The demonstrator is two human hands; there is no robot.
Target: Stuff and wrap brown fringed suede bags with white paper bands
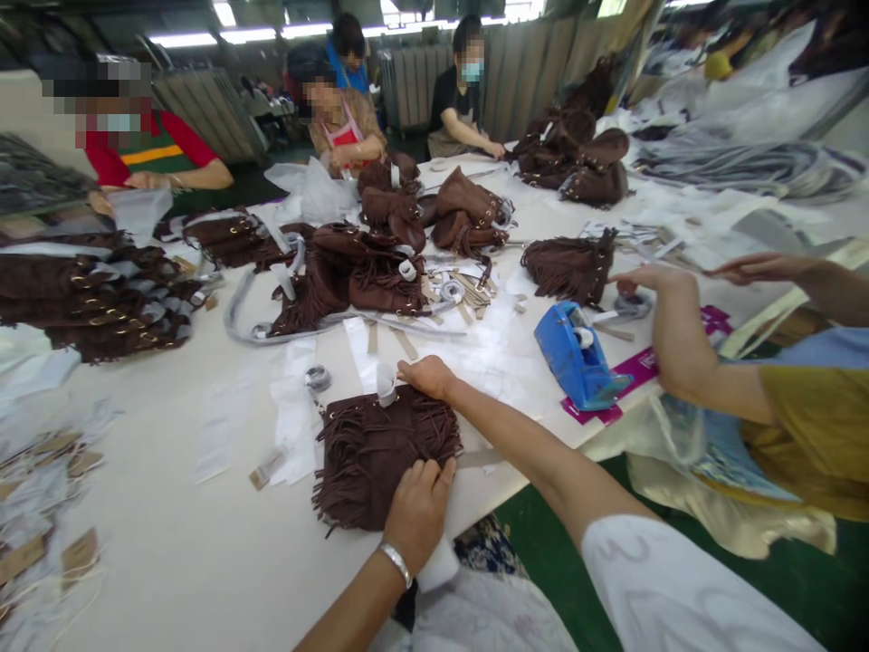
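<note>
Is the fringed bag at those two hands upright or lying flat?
Lying flat: the brown fringed bag rests on the table, fringe facing up.

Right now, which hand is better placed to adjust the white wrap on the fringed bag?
Probably the right hand: its fingertips are right by the white wrap at the top edge of the fringed bag. The left hand is lower, on the near part.

Two hands — left (415, 509) and right (430, 377); one fringed bag (363, 457) between them; one silver bracelet (396, 564); one blue tape dispenser (568, 360)
</note>
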